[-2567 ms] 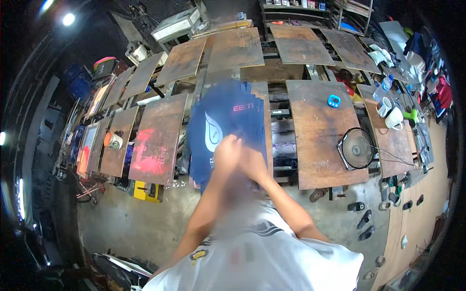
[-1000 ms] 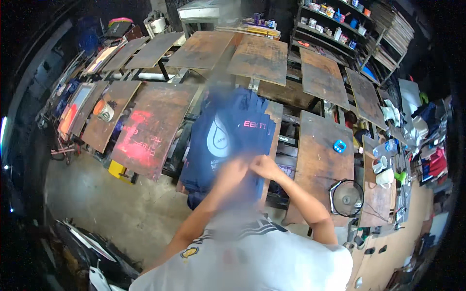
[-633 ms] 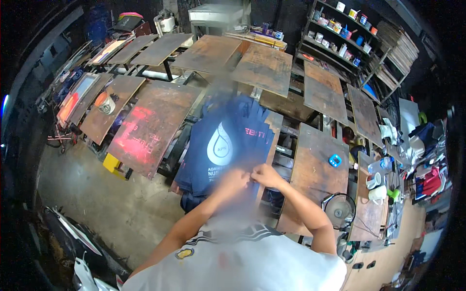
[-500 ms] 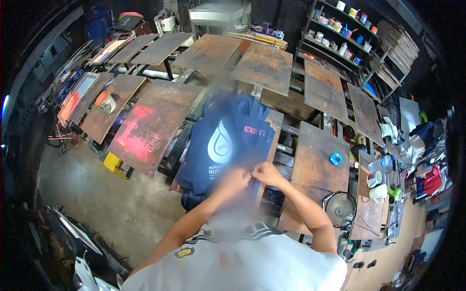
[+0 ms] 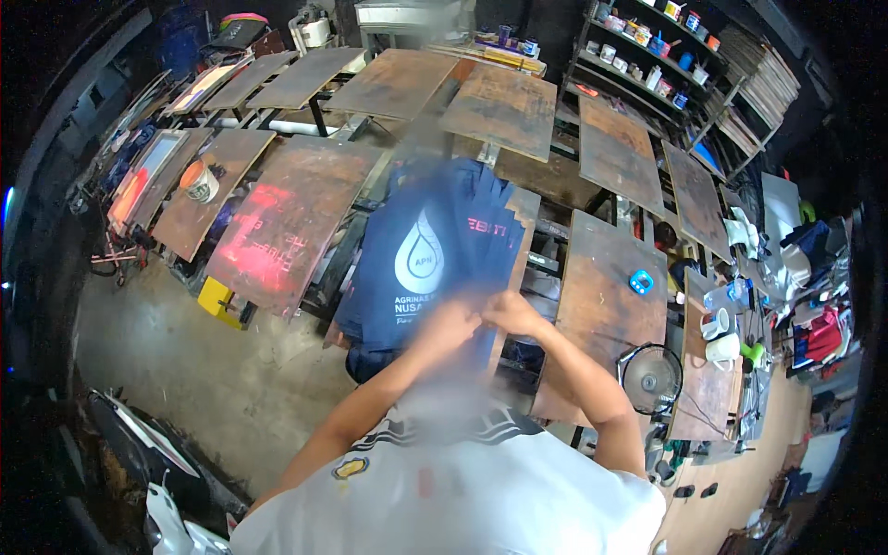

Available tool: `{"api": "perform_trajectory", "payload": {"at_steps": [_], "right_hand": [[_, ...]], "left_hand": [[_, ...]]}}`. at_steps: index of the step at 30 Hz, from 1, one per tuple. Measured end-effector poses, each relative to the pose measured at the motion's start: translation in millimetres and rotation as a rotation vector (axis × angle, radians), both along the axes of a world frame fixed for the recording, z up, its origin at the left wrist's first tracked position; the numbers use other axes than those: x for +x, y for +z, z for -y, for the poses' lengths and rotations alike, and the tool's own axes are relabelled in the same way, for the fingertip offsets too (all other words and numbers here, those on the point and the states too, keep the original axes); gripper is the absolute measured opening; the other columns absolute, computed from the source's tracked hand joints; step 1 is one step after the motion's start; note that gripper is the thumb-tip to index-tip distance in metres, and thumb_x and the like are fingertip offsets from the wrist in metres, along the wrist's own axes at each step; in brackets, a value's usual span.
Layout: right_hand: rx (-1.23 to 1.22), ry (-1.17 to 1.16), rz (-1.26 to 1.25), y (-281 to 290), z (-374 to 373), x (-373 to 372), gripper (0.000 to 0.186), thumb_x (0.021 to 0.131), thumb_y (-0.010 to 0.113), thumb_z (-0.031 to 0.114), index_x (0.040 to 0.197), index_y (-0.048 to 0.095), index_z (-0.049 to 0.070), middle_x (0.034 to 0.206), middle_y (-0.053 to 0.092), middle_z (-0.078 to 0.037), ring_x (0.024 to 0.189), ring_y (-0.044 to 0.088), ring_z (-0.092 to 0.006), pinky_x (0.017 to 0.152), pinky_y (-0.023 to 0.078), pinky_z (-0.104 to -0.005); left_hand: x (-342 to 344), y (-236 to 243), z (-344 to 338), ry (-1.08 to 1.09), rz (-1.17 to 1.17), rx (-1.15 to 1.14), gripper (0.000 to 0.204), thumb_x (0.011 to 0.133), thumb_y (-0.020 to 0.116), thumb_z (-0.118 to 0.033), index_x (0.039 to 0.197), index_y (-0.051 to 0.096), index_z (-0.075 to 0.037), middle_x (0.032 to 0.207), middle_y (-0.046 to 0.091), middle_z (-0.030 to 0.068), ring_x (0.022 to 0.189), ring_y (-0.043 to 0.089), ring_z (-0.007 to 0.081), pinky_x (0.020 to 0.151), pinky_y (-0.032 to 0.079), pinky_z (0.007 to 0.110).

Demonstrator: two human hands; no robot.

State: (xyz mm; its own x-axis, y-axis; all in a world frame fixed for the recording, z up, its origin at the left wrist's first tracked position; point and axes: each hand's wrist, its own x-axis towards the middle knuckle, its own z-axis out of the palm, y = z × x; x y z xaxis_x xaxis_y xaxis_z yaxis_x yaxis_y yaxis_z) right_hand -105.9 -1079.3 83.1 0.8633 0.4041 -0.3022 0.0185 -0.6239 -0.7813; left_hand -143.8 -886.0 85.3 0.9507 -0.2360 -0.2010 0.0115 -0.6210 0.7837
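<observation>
A stack of navy cloth pieces [image 5: 379, 287] lies fanned out before me, with a pale drop-shaped print and lettering on the top one. Small pink lettering shows on the pieces at its upper right. Over the stack's near right side, my left hand [image 5: 451, 324] and my right hand [image 5: 511, 314] meet fingertip to fingertip. Both are closed in a pinch. A hazy blur down the middle of the view covers part of my left hand, and whatever the fingertips hold is too small to make out.
Wooden boards on metal frames stand around, one with pink stains [image 5: 277, 222]. To the right are a blue timer [image 5: 641, 282], a round fan [image 5: 650, 378] and white jugs [image 5: 722, 350]. A paint bucket [image 5: 199, 181] sits left; shelves of paint pots [image 5: 638, 57] stand behind.
The view has tilted slightly, so the boards and stack sit a little higher. My hands stay together over the cloth, still pinching, with my right hand's fingers slightly closer to the left's.
</observation>
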Motion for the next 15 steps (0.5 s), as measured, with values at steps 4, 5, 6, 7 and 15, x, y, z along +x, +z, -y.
{"api": "perform_trajectory", "payload": {"at_steps": [4,5,6,7,15], "right_hand": [[0.116,0.011,-0.091,-6.9,2.6,1.2,0.022,0.082,0.066,0.020,0.069,0.066,0.002,0.062,0.065,-0.007,0.057,0.061,-0.0127,0.056,0.049,-0.0322],[0.175,-0.003,-0.158,3.9,-1.9,0.1,0.022,0.082,0.066,0.020,0.069,0.065,0.003,0.062,0.064,-0.005,0.057,0.060,-0.0118,0.055,0.048,-0.0308],[0.233,-0.017,-0.224,11.5,-5.8,-0.7,0.022,0.083,0.066,0.020,0.069,0.065,0.003,0.062,0.063,-0.003,0.058,0.059,-0.0109,0.054,0.047,-0.0294],[0.232,-0.013,-0.225,13.9,-8.6,-2.0,0.022,0.083,0.066,0.020,0.069,0.065,0.003,0.062,0.063,-0.003,0.058,0.059,-0.0109,0.054,0.047,-0.0294],[0.040,-0.093,0.154,-11.3,-19.7,7.3,0.012,0.088,0.061,0.012,0.084,0.063,0.001,0.073,0.063,-0.004,0.067,0.058,-0.0144,0.063,0.049,-0.0319]], "left_hand": [[4.0,2.7,-9.0,-0.035,-0.022,-0.114,0.032,0.089,0.065,-0.028,0.073,0.066,0.000,0.065,0.071,0.0122,0.062,0.071,0.0218,0.058,0.054,0.036],[3.8,3.0,-12.8,-0.031,-0.022,-0.114,0.032,0.089,0.065,-0.028,0.073,0.066,0.000,0.065,0.071,0.0122,0.062,0.071,0.0218,0.058,0.054,0.036],[3.5,3.4,-16.6,-0.042,-0.024,-0.182,0.032,0.089,0.065,-0.027,0.073,0.066,0.001,0.065,0.070,0.0136,0.061,0.071,0.0219,0.057,0.053,0.035],[3.6,3.8,-19.7,-0.054,-0.026,-0.249,0.032,0.089,0.065,-0.026,0.073,0.065,0.001,0.066,0.070,0.0151,0.061,0.071,0.0219,0.056,0.053,0.035],[7.1,-8.0,-24.6,-0.206,-0.079,-0.137,0.029,0.089,0.066,-0.020,0.072,0.063,0.004,0.066,0.070,0.0131,0.065,0.073,0.0195,0.058,0.054,0.034]]}}
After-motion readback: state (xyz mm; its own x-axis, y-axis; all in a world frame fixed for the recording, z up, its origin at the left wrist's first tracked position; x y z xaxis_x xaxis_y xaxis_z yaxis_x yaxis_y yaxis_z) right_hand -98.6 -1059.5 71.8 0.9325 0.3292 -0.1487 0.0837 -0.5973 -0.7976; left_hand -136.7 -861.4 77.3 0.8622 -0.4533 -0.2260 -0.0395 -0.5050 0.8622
